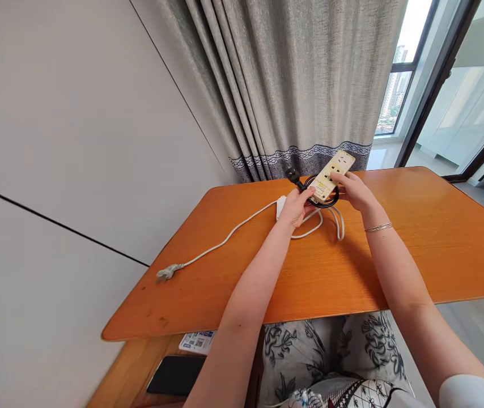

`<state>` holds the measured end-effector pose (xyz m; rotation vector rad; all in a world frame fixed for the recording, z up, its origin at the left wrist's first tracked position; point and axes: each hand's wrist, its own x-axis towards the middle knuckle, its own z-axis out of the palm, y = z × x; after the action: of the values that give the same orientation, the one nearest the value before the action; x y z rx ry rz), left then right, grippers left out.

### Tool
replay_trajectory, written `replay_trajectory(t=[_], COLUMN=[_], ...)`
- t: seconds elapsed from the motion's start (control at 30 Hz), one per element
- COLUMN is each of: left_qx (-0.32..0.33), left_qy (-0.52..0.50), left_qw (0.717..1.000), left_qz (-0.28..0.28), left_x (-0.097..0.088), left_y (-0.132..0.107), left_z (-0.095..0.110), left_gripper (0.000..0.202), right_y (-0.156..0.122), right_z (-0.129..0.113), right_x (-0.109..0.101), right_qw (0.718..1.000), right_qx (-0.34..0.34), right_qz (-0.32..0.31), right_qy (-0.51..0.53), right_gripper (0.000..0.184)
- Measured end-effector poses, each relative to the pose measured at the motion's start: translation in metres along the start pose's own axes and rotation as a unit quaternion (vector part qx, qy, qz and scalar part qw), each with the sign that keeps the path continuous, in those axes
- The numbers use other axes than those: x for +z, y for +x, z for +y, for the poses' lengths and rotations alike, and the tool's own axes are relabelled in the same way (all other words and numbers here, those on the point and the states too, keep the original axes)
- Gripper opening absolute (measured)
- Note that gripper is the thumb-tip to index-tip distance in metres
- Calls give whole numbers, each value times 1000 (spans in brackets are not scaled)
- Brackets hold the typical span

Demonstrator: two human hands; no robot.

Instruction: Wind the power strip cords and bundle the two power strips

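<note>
Both hands hold a cream power strip [334, 173] with yellowish marks, tilted above the far part of the table. My left hand [296, 207] grips its lower end, thumb on top, together with a coiled black cord [331, 200]. The cord's black plug [293, 175] sticks out to the left of that hand. My right hand [356, 190] has its fingers closed on the strip's right side. Under the hands lies a white cord [237, 228], running left to a white plug [168, 272]. A white block [280, 205] on the table is partly hidden behind my left hand.
The orange-brown wooden table [429, 243] has its front edge at my lap. Below it on the left, a dark phone-like slab [177, 375] and a printed paper [197, 341] rest on a wooden surface. A grey curtain [301, 79] hangs behind; a white wall [76, 141] stands left.
</note>
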<state>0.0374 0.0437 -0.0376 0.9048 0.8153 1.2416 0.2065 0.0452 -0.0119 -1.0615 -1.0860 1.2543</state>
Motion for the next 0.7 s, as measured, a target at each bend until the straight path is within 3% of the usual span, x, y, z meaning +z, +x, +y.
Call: replay_trajectory(t=[0.13,0.3,0.4,0.53,0.7], left_qx=[-2,-2,-13,-29,-11], left_qy=[-17,-12,-8,4,11], left_qw=[999,1000,1000,1000,1000], left_qz=[29,3,-7,3,19], left_x=[0,-2,-6,-11,-15], left_y=[3,3,4,5,4], left_z=[-3,-5,-4,0,13], left_gripper=[12,18,19,23,16], right_y=[1,11,21,39,54], right_z=[1,12,18,27,41], right_x=[-8,-11,-15,-41,-101], right_qw=[999,999,999,986,921], right_qx=[10,0,-16,-47,-101], right_qz=[-44,-23,9,130,368], right_qy=[-22,24,50,88,83], right_gripper=[23,39,39,36,45])
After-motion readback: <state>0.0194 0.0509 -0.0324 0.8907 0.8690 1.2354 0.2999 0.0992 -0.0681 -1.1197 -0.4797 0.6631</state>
